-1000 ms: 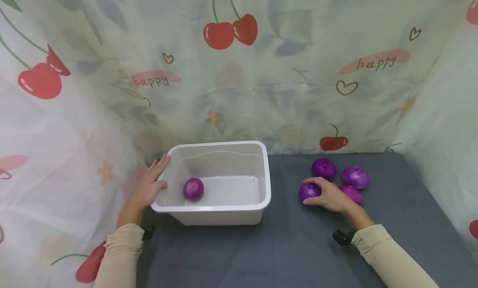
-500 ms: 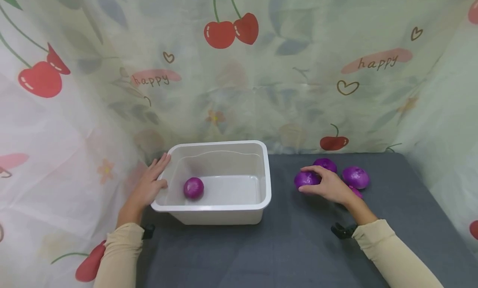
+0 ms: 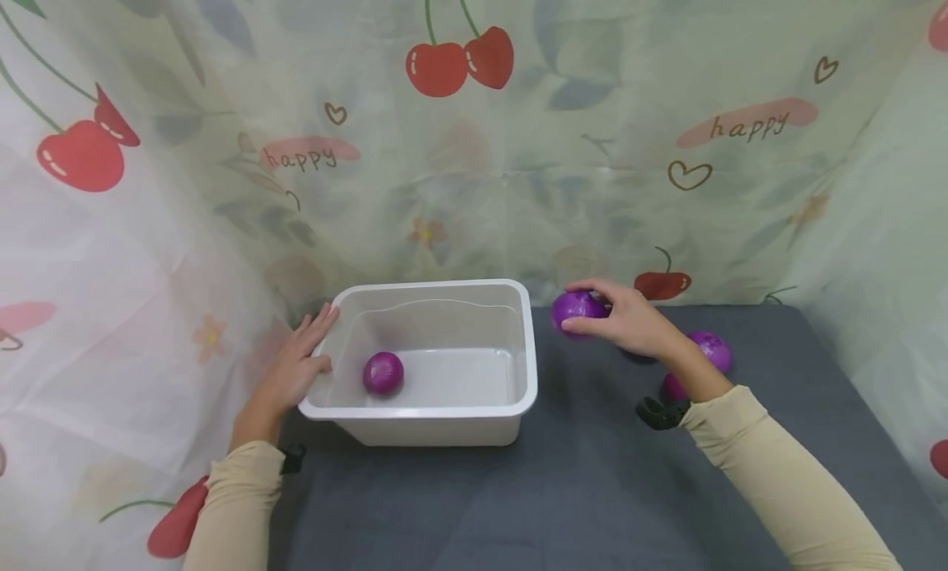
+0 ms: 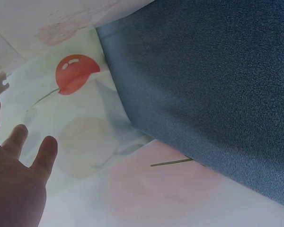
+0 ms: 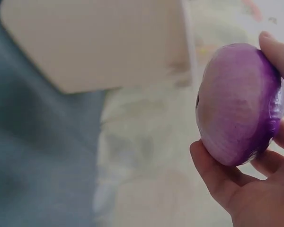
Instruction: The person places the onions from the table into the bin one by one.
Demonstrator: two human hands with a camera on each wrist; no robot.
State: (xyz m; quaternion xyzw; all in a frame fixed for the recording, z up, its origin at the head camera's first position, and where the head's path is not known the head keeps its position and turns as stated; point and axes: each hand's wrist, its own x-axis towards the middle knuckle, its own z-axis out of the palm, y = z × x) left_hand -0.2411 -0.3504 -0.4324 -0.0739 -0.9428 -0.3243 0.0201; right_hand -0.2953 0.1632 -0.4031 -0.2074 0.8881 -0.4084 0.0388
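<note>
My right hand (image 3: 629, 322) grips a purple onion (image 3: 576, 311) between thumb and fingers, raised above the table right of the white plastic bin (image 3: 422, 413). Up close in the right wrist view, the onion (image 5: 234, 106) is round, shiny and pale purple on one side. One more purple onion (image 3: 383, 373) lies inside the bin, toward its left end. On the bin's left rim rests my left hand (image 3: 290, 369), fingers extended. The left wrist view catches that hand (image 4: 19, 184) with its fingers spread.
Two more onions show behind the right wrist: one farther back (image 3: 714, 350), one nearer (image 3: 672, 387). Another spot there is hidden by the hand. A dark grey cloth (image 3: 444, 505) covers the table. Patterned curtains (image 3: 504, 209) enclose the back and sides.
My right hand has lifted the onion off the table and carried it up and left toward the bin. The left hand and bin have stayed put.
</note>
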